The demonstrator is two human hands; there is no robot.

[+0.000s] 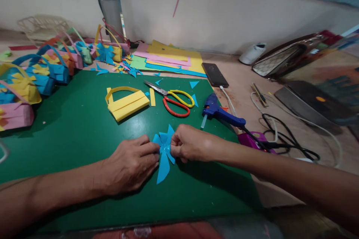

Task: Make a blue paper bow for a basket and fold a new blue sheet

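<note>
Between my two hands is a blue paper bow (165, 157) with pointed tails, low over the green mat. My left hand (134, 162) pinches its left side, fingers closed. On the other side my right hand (186, 143) grips the right loop between thumb and curled fingers. A shiny spot shows at the bow's middle. Just beyond my hands lies a yellow paper basket (129, 105) with a curved handle. Scissors (175, 99) with one red and one yellow handle rest to its right, blades partly apart. A blue glue gun (221, 111) lies beside my right forearm.
Several finished paper baskets (42, 73) with bows line the left. Coloured paper sheets (168, 58) and blue scraps (134, 71) lie at the back. On the right are a phone (214, 74), a purple power block (256, 142), tangled cables (297, 134) and a bag (288, 56).
</note>
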